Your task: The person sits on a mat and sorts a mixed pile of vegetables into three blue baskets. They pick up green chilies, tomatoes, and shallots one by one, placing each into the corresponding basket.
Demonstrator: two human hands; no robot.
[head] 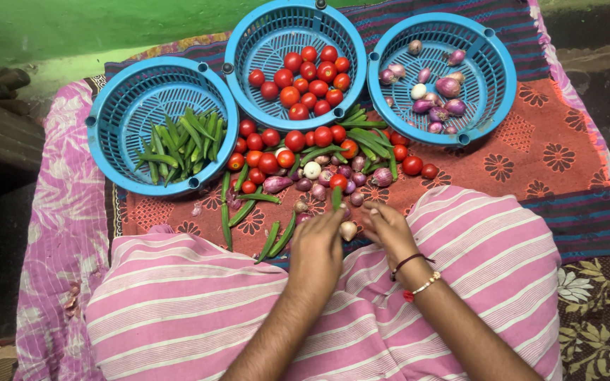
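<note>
Hands: left hand [317, 243] pinches a green okra pod [336, 198] upright between its fingertips, grip closed on it; right hand [384, 224] has fingers curled just beside a small pale onion [348, 230], and whether that grip has closed on anything cannot be told.
Pile: tomatoes, okra and small onions lie mixed on the red patterned cloth [531, 159], just ahead of the hands.
Baskets: left blue basket [107, 152] holds okra, middle blue basket [245, 85] holds tomatoes, right blue basket [492, 92] holds onions.
Judged step: sorting by kind seems in hand; the pod would belong with the okra at far left.
Doing it well: lifting the pod clear of the pile before carrying it should avoid rolling tomatoes; a light pinch suits its slender, bendable body.
</note>
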